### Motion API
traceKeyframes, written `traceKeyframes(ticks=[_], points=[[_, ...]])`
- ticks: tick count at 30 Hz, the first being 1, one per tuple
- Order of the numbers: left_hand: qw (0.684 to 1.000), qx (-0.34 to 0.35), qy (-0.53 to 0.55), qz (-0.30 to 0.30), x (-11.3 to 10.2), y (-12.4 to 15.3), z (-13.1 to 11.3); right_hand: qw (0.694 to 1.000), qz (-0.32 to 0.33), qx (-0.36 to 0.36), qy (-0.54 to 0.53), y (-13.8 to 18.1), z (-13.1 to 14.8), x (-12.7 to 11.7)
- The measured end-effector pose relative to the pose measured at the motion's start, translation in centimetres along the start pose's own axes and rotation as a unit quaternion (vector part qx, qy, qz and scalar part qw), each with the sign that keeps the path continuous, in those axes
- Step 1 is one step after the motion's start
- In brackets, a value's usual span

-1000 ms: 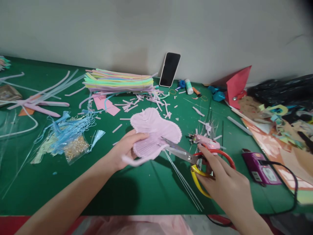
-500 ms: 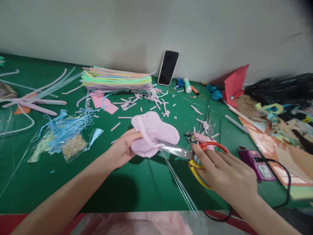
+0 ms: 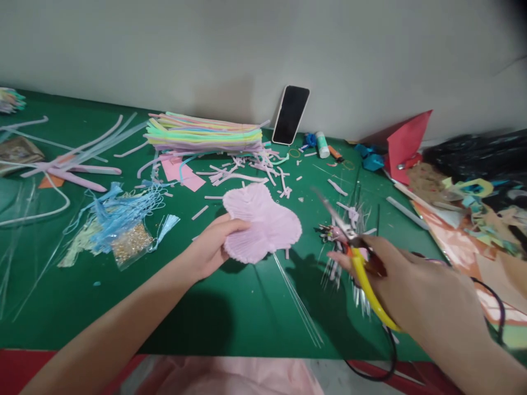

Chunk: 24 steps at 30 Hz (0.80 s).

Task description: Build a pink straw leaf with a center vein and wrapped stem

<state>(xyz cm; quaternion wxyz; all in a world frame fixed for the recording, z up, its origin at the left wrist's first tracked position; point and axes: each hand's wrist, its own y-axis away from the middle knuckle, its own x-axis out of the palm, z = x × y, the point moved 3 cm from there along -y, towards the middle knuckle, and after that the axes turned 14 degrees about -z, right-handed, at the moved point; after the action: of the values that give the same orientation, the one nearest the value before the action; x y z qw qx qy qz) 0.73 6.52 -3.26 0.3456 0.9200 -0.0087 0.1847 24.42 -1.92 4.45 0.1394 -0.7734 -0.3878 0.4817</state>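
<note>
My left hand (image 3: 214,244) pinches the left edge of a pale lilac, ribbed fuzzy piece (image 3: 263,222) with three rounded lobes, thumb on top. Thin clear strands (image 3: 298,302) trail from its lower edge toward the table's front. To the right, my right hand (image 3: 405,280) is closed around the scissors (image 3: 368,285), which have yellow and orange handles. The blades point up and left, blurred by motion and apart from the lilac piece. Beneath the scissors lies a bundle of thin wires and lilac offcuts (image 3: 333,233).
Pastel pipe cleaners (image 3: 206,134) lie stacked at the back, with lilac offcuts (image 3: 234,170) before them. A phone (image 3: 291,115) leans on the wall. At left are blue tassels (image 3: 127,211) and a bag of gold beads (image 3: 130,245); at right, a black plastic bag (image 3: 477,159) and paper scraps.
My right hand has drawn the scissors right, away from the lilac piece. The loose strip that lay across the piece no longer shows there; a short lilac bit shows below its lower edge.
</note>
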Motion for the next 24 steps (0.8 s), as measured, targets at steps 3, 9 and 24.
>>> traceKeyframes(ticks=[3, 9, 24], points=[[1.000, 0.028, 0.006, -0.007, -0.1, 0.3, -0.5, 0.977, 0.134, 0.167, -0.009, 2.6, 1.0, 1.4], [0.999, 0.047, 0.022, 0.009, -0.2, 0.3, -0.5, 0.910, 0.296, 0.262, -0.128, 4.9, 4.7, 4.7], [0.995, 0.100, 0.012, 0.012, 0.2, 1.2, -0.1, 0.491, 0.091, 0.591, -0.634, -0.2, 9.3, 3.6]])
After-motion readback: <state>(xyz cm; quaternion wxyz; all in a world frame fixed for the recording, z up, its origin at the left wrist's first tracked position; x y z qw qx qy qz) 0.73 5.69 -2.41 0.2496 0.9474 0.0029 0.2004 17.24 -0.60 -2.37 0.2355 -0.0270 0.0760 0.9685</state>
